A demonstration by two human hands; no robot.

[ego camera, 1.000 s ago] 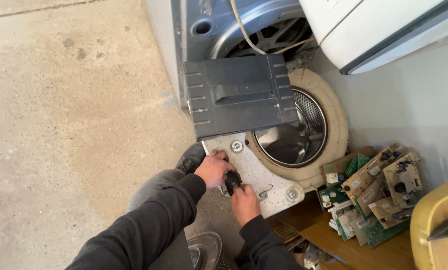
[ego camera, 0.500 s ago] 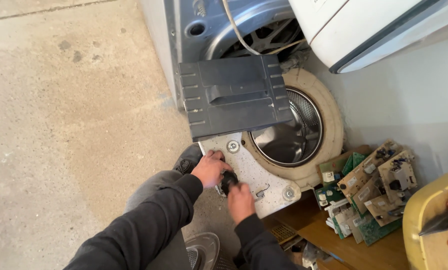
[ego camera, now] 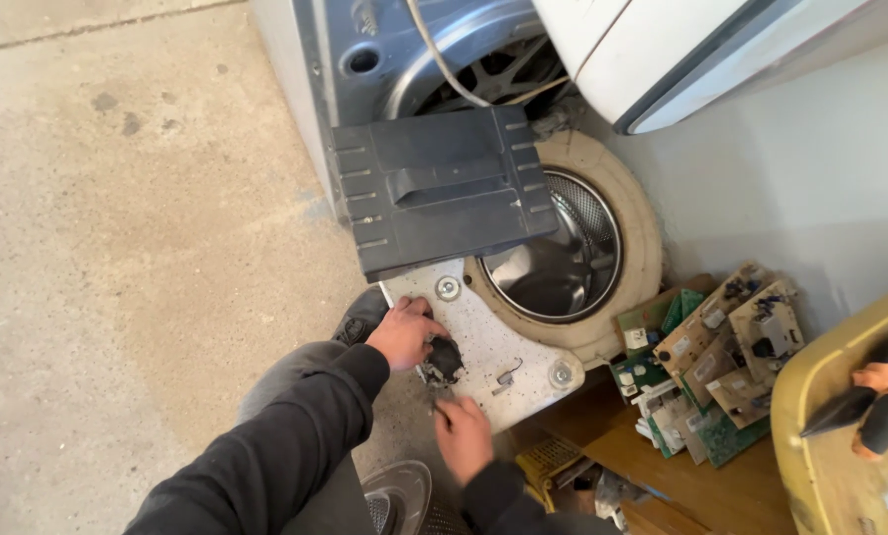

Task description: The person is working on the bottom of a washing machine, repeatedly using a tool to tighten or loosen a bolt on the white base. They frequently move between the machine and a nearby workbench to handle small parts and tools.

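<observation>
Hands at a small black part on a pale speckled panel, beside a washer drum opening.

Left hand (ego camera: 402, 333) cups the far-left side of the black part (ego camera: 445, 360), fingers curled against it; whether it truly grips is unclear. Right hand (ego camera: 464, 436) sits just near of the part, fingers bent toward its lower edge, hold also unclear. The part lies on the speckled panel (ego camera: 523, 347), between 2 round bolts, left of the drum opening (ego camera: 555, 260) and near of a dark grey cover (ego camera: 442, 188). Circuit boards (ego camera: 716, 362) lie well to the right.
</observation>
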